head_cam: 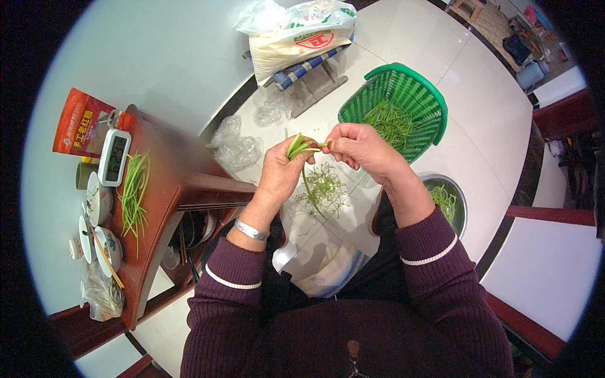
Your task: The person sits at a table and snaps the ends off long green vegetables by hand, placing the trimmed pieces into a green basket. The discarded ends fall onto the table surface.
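Observation:
My left hand (pixel 283 163) holds a small bundle of green vegetable stems (pixel 297 147), their ends poking up past the thumb. One long stem hangs from it towards the floor. Between thumb and fingertips, my right hand (pixel 366 149) pinches the end of a stem (pixel 323 145) that reaches across from the left hand. Below both hands, thin green trimmings (pixel 326 191) lie scattered on the tiles. Beyond the right hand a green plastic basket (pixel 437 101) contains more long stems (pixel 390 123). A metal bowl (pixel 462 203) with green pieces (pixel 443 201) is partly hidden by my right forearm.
On the left, a wooden cabinet (pixel 163 189) bears a bunch of stems (pixel 134 193), a white digital clock (pixel 115 158), bowls (pixel 108 248), chopsticks (pixel 106 257) and a red pouch (pixel 80 125). A folding stool (pixel 307 66) supports a large sack (pixel 293 45). Clear plastic bags (pixel 238 146) lie nearby.

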{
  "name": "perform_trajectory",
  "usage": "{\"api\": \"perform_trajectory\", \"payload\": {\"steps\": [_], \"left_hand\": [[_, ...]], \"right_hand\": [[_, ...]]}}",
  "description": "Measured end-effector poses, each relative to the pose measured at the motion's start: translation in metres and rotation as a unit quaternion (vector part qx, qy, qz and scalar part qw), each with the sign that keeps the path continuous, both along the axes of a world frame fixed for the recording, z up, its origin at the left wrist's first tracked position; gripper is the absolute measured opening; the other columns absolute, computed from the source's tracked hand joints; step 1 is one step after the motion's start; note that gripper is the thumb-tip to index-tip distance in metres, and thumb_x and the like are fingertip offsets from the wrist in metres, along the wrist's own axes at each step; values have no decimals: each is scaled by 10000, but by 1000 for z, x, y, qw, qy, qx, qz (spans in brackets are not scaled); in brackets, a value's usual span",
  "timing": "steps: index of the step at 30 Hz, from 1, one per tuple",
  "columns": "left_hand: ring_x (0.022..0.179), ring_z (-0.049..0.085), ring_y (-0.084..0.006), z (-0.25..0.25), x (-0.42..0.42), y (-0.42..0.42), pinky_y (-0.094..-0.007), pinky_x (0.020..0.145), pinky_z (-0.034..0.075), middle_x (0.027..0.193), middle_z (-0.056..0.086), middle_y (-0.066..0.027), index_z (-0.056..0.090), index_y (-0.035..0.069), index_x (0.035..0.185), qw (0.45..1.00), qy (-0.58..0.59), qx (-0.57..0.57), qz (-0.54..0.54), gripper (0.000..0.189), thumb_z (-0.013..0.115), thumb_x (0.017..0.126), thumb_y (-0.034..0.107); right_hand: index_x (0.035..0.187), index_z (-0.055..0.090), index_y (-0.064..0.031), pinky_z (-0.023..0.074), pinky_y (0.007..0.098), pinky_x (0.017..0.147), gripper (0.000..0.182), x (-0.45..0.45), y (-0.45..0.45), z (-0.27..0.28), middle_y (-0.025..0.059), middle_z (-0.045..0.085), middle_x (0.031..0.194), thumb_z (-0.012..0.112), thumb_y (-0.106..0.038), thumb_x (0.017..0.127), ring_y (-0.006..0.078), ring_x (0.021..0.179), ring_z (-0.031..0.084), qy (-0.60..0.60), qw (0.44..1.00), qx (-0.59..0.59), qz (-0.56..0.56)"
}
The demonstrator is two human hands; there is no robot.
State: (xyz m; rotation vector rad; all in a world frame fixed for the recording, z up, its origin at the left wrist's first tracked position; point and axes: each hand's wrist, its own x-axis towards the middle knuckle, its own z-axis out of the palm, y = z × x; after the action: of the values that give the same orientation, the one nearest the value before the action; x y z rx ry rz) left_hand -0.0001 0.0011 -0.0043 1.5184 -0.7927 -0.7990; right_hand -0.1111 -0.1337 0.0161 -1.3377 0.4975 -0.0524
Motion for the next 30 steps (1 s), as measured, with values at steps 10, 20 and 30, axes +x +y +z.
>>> {"api": "perform_trajectory", "payload": {"steps": [10, 20, 30], "left_hand": [[491, 393, -23, -3, -6, -1, -148, 417, 268, 673, 530, -3, 501, 53, 952, 987, 151, -41, 19, 131, 521, 836, 112], [443, 279, -15, 1, 1, 1, -141, 395, 214, 673, 438, 12, 476, -2, 1035, 931, 355, -79, 14, 287, 509, 855, 218], [448, 262, -24, -2, 11, 1, -157, 406, 229, 788, 499, -24, 502, 14, 926, 947, 309, -70, 51, 215, 486, 868, 220]], "right_hand": [[726, 554, -45, 287, 150, 360, 104, 4, 3, -6, -34, 479, 559, 506, -133, 755, 17, 410, 381, 8, 995, 94, 6], [728, 558, -43, 279, 147, 361, 115, 4, 5, -4, -39, 472, 552, 510, -144, 753, 13, 411, 373, 34, 997, 70, 24], [748, 551, -31, 284, 154, 375, 111, 0, -1, -4, -32, 457, 547, 497, -127, 761, 25, 414, 361, -5, 996, 87, 7]]}}
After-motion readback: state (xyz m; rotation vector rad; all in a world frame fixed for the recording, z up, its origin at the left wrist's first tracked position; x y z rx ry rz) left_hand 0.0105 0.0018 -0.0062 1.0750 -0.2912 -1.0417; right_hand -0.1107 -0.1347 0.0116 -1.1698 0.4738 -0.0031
